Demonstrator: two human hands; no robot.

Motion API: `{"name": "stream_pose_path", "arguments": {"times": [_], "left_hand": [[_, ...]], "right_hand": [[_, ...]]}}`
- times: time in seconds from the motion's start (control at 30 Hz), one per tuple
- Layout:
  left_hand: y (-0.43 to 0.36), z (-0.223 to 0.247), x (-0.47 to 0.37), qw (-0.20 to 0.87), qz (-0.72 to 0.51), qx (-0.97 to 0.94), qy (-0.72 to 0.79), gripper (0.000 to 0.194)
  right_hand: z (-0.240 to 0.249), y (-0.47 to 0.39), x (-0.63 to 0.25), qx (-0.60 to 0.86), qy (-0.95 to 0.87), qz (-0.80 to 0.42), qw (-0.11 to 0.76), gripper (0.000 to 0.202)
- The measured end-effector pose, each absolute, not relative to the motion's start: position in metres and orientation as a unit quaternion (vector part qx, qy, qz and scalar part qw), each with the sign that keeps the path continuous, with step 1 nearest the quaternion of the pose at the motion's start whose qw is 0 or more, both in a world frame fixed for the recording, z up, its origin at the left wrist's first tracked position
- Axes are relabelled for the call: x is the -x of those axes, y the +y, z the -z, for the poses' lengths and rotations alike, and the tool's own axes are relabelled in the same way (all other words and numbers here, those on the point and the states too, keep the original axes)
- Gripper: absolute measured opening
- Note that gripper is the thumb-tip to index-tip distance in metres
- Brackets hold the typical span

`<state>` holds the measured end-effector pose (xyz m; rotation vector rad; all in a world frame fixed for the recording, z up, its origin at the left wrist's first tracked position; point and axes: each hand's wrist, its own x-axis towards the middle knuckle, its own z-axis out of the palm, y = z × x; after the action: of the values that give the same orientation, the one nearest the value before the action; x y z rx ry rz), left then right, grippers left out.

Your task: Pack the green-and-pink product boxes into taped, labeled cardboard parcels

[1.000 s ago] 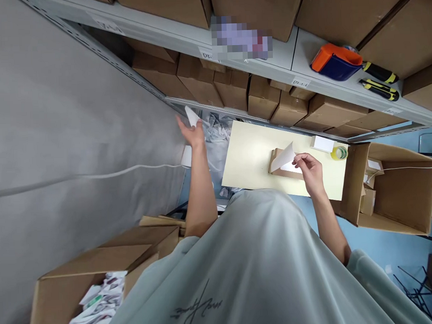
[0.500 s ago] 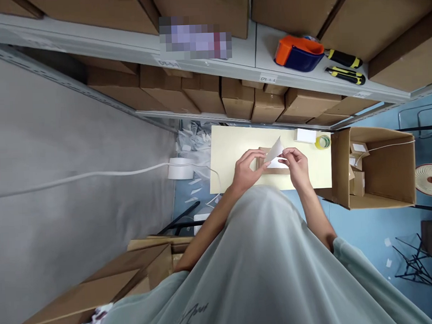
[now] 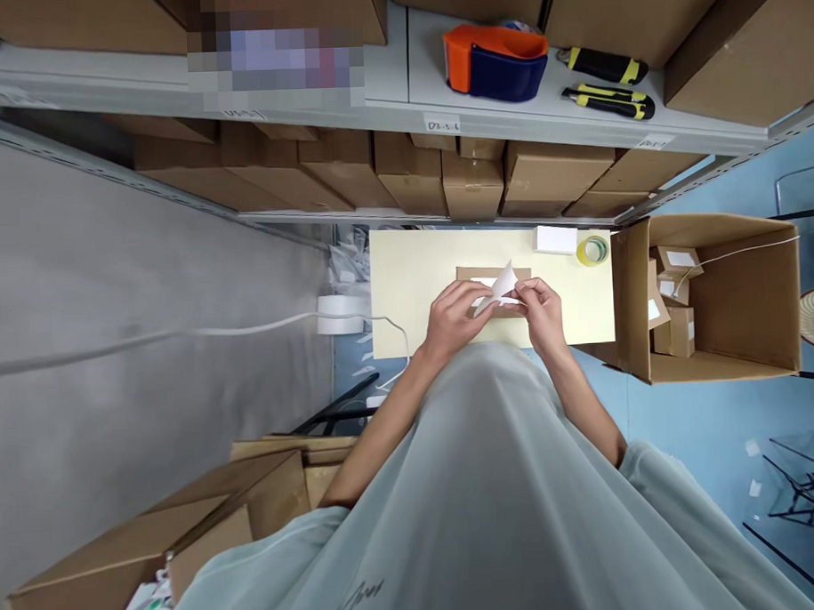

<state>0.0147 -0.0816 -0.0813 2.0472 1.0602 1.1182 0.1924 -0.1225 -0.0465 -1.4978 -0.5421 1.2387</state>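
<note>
A small brown cardboard box (image 3: 468, 273) lies on the pale yellow tabletop (image 3: 413, 291), with a white patch showing on its top. Over it, a curled white paper label (image 3: 503, 282) spans the gap between my hands. My left hand (image 3: 453, 317) pinches the label's lower left edge between thumb and fingers. At the label's right side, my right hand (image 3: 542, 314) has its fingertips closed on the paper. The part of the box under my fingers is hidden.
Behind the box sit a white block (image 3: 555, 239) and a tape roll (image 3: 593, 250). An open carton (image 3: 747, 298) with small boxes stands right. Above is a shelf (image 3: 387, 119) with a tape dispenser (image 3: 505, 66) and cutters (image 3: 610, 102). A white cable (image 3: 261, 326) crosses left.
The view has shifted, so the table and shelf sit further left and higher. Both hands still hold the label over the box, and more of the box's top edge shows.
</note>
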Motion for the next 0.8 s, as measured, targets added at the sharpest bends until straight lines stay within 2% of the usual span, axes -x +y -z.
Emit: {"name": "stream_pose_path", "arguments": {"times": [0.27,0.43,0.6,0.8], "left_hand": [[-0.093,0.076,-0.038,0.287,-0.430,-0.738,0.434,0.012],[-0.101,0.072,-0.043,0.410,-0.437,-0.607,0.522,0.018],[-0.108,0.078,-0.045,0.581,-0.424,-0.413,0.559,0.042],[-0.120,0.083,-0.051,0.660,-0.404,-0.325,0.544,0.047]], "right_hand": [[0.044,-0.132,-0.224,0.569,-0.268,-0.601,0.493,0.049],[0.051,-0.139,-0.248,0.575,-0.324,-0.604,0.448,0.053],[0.072,-0.139,-0.262,0.642,-0.340,-0.519,0.451,0.049],[0.087,-0.134,-0.265,0.638,-0.361,-0.519,0.440,0.042]]}}
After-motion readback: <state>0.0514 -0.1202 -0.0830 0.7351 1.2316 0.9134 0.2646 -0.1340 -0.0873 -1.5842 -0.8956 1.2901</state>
